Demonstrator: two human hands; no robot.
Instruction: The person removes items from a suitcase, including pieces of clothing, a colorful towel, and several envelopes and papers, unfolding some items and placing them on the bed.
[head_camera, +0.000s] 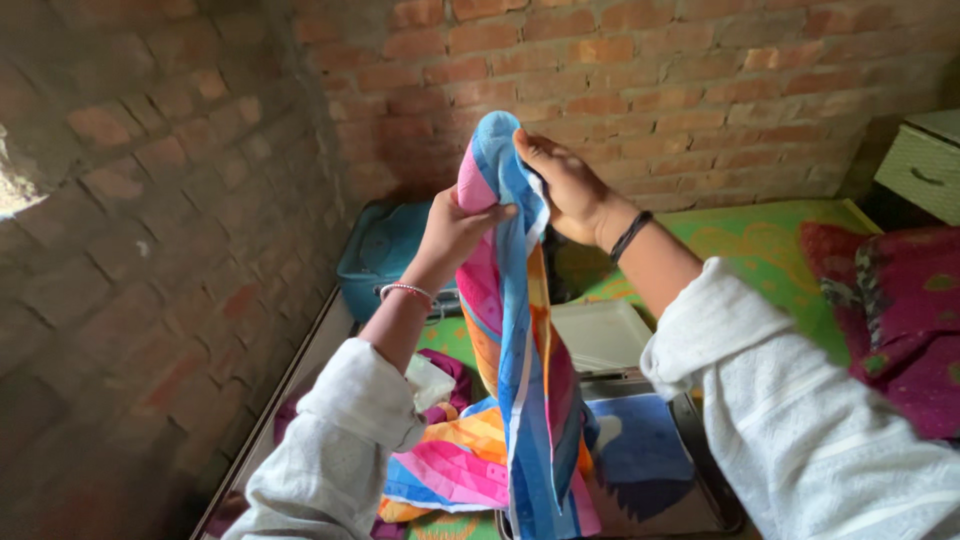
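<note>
Both hands held a cloth up in front of the brick wall. The left hand pinched its pink edge; the right hand gripped the top. The cloth was striped blue, pink, orange and white, hanging bunched down to the bed near a blue bag.

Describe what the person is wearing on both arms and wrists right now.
Both arms are in loose, whitish woven sleeves, pushed up to the forearm, with faint lighter stripes showing on the right sleeve. The left sleeve is bunched into folds near the elbow. The left hand has a thin pink-and-white beaded bracelet at its wrist; the right hand has a dark band. No gloves or rings visible.
</note>
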